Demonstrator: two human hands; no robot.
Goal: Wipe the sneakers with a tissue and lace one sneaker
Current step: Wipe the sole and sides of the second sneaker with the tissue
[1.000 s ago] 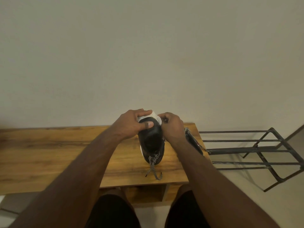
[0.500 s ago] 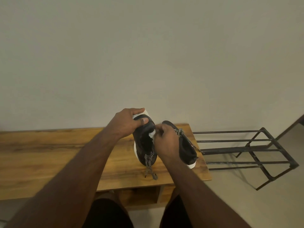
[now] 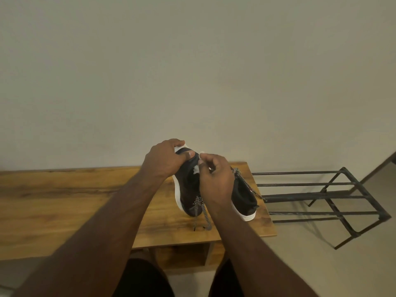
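Head view shows the black sneaker with a white sole (image 3: 188, 189) tipped up on its heel at the right part of the wooden bench (image 3: 64, 200), toe raised toward the wall, its black-and-white speckled laces (image 3: 201, 211) hanging loose from the heel end down onto the wood. Your left hand (image 3: 165, 159) has its grip around the raised toe: fingers curled over the white sole edge, thumb pressed flat on the black upper. Your right hand (image 3: 216, 179) sits just beside it over the shoe's opening, fingers curled, thumb and forefinger pinching a small scrap of white tissue (image 3: 196, 170) that touches the black upper near the tongue; how much tissue is inside that grip you cannot tell, since the hand covers it. A second black sneaker with a white sole (image 3: 244, 198) lies just to the right, partly behind your right wrist, near the bench's right edge, with its own speckled lace (image 3: 242, 179) trailing across the top and off toward the edge. Beyond that edge, on the pale floor (image 3: 300, 264), stands a dark metal bar rack (image 3: 321, 198), apart from the bench. Behind everything rises a plain off-white wall (image 3: 192, 71). Your dark shorts (image 3: 141, 279) show at the bottom of the view.
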